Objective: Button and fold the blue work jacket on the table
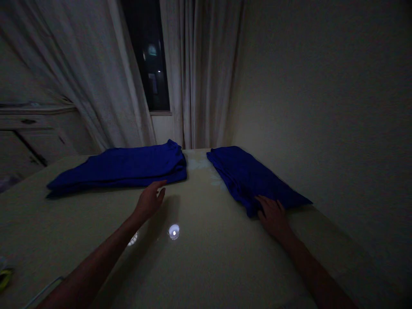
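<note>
Two folded blue cloths, perhaps garments, lie on the pale table. The left cloth (128, 165) stretches along the table's far side, with a bunched end at its right. My left hand (151, 199) hovers just in front of that cloth, thumb and fingers apart, holding nothing. At the right, the other blue cloth (247, 174) lies at a slant beside the wall. My right hand (273, 214) rests on its near end, fingers spread over the fabric. Whether those fingertips pinch any cloth is hard to see in the dim light.
Light reflections shine on the glossy table (206, 257). Long curtains (206, 77) hang beyond it around a dark window (149, 60). A plain wall (337, 107) borders the right side. A cabinet (41, 133) stands at far left, and a yellow object (4, 278) sits at the near left edge.
</note>
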`<state>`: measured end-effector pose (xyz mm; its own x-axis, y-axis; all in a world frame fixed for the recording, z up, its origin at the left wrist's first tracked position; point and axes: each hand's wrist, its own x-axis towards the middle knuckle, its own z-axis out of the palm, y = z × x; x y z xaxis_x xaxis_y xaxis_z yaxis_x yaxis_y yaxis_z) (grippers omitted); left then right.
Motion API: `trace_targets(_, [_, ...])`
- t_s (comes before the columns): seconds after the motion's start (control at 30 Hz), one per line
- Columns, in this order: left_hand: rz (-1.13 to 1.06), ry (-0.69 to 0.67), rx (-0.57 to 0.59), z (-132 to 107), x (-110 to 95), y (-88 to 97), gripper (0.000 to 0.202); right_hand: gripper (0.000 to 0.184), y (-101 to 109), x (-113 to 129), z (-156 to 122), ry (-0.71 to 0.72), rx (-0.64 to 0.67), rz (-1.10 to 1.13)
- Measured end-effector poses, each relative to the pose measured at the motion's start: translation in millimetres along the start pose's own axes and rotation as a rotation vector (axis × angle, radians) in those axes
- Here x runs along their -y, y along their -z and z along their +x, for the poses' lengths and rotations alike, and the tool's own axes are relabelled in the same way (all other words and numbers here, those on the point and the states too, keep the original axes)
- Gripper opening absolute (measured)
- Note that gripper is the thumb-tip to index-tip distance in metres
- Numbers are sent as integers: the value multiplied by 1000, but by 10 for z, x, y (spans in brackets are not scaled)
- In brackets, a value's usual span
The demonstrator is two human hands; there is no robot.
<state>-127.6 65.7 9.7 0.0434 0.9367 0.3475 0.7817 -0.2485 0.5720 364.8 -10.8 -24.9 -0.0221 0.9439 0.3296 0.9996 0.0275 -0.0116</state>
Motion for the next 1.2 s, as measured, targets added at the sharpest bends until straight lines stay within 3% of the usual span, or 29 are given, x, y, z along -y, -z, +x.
trace_targets(0.13, [316,-49,-83,834,76,-378,64,59,2,111,23,17,19,131])
trace_targets(0.23, [449,46,-31,1181,166,-537,68,54,3,122,67,-29,50,174])
trace_targets(0.3, [435,146,48,1322,240,-545,61,54,-2,108,71,-53,56,197])
trace_targets(0.37, [343,251,119,1428,294,-462,54,54,-2,99,62,-51,59,227])
trace_targets(0.47, [239,345,133,1562,305,-179,56,53,7,102,51,-53,54,267])
trace_targets(0.53, [244,376,55,1638,250,92,60,51,0,105,51,-59,43,279])
trace_targets(0.63, [279,391,-189,1677,0,551,66,49,-45,100,59,-61,16,282])
trace_targets(0.73, [341,246,-357,1461,-538,940,73,47,-106,86,74,-57,-15,291])
trace_targets(0.83, [378,29,-285,884,-1261,1112,77,48,-112,78,88,-52,-28,311])
trace_targets(0.9, [238,-143,-50,397,-1660,1093,71,53,-53,83,88,-29,-49,333])
trace_targets(0.97, [0,-328,359,-26,-1835,1007,66,53,63,103,62,5,-87,361])
trace_targets(1.03, [-132,-391,602,-283,-1710,908,61,45,221,144,-7,1,-112,411])
trace_targets(1.07, [-131,-358,613,-340,-1540,866,60,44,304,173,-60,-16,-109,457])
trace_targets(1.1, [-88,-280,546,-356,-1313,835,61,47,382,207,-121,-37,-94,511])
trace_targets(1.2, [178,131,161,-285,-484,813,68,56,544,327,-313,-107,22,640])
